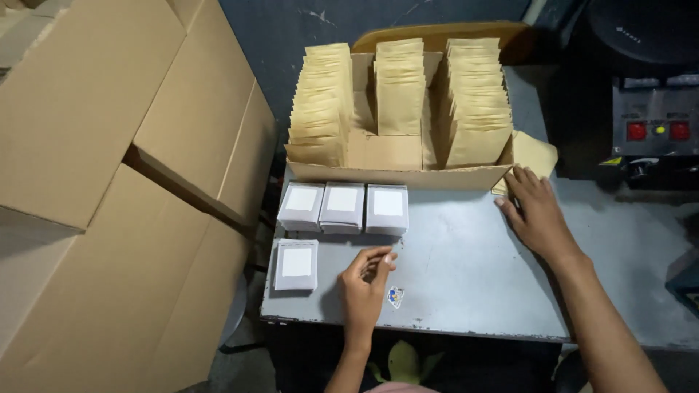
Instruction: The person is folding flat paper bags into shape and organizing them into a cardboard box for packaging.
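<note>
Four white packets (342, 207) lie by the empty, half-curled left hand (366, 280); right hand (537, 211) flat, empty.

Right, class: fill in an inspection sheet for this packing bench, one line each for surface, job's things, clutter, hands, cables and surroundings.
Surface: grey metal table, scuffed along its front edge.
Job's things: four small white boxes, three in a row and one apart in front; open cardboard tray holding three rows of upright brown paper pouches.
Clutter: a small sticker near the front edge; one loose brown pouch beside the tray.
Hands: left hand on the table, empty, fingers curled; right hand flat by the tray's corner.
Cables: nothing seen.
Surroundings: large cardboard cartons at left; dark machine with red buttons at right.
</note>
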